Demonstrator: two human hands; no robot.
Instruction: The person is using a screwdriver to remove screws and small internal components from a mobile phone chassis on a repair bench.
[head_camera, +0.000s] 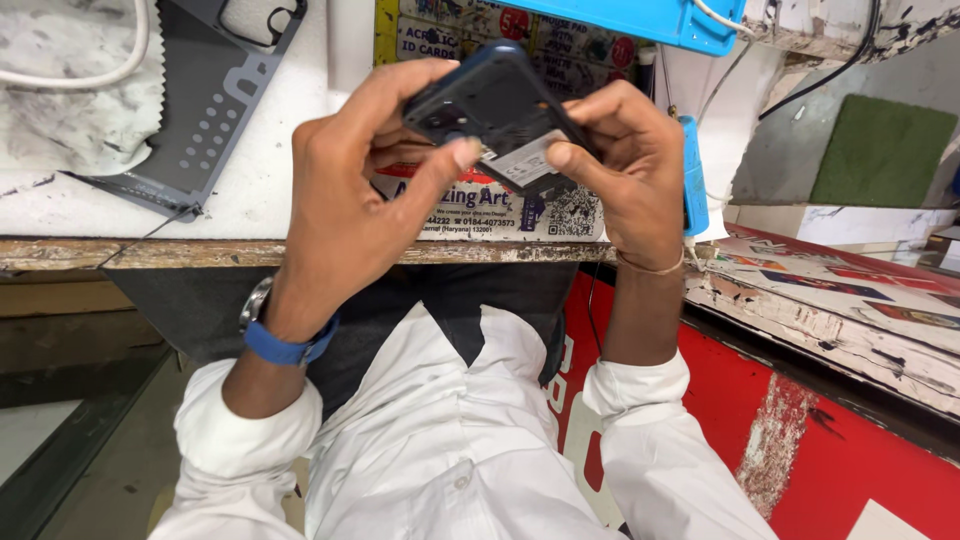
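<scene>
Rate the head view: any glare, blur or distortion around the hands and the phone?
Head view: even, soft light, no hard shadows. The dark phone body is fairly sharp, with a faint sheen and no blown glare. The left hand and right hand show slight softness at the fingertips. Wide-angle bending shows along the bench edge. The white sleeves look bright, near clipping.

White worktop (265, 190) w/ worn wood edge (150, 254) – scuffed, paint chipped. Grey slotted stand (205, 110) and marbled cloth (70, 90) at left. Green mat (880, 150) on a grey surface, upper right. Red panel (860, 450) below a peeling shelf (820, 320) at right – even, bright light.
</scene>
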